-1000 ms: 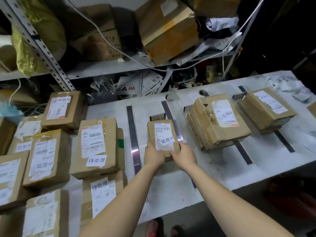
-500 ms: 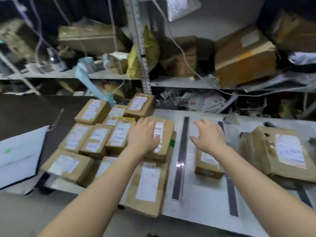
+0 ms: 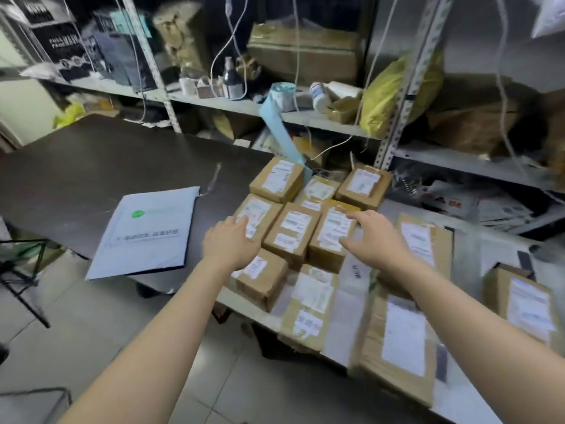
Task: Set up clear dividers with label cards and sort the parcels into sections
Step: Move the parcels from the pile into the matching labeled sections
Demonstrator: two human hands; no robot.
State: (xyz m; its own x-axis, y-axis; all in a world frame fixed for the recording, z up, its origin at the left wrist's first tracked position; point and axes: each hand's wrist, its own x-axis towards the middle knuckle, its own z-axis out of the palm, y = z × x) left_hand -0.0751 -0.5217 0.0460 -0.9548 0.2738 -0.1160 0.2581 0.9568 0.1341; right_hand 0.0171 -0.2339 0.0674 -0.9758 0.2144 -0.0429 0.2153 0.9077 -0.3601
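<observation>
Both hands open: left hand [image 3: 227, 240], right hand [image 3: 371, 237] | over parcels [image 3: 292, 231] (tightly packed) | white mailer [image 3: 149, 231] beside

A cluster of brown cardboard parcels [image 3: 295, 231] with white labels lies flat and tightly packed at frame centre, larger flat ones [image 3: 400, 338] extending toward the lower right.

Brown parcels [image 3: 292, 232] bear white labels; grey mailer [image 3: 146, 232] shows a green logo.
</observation>
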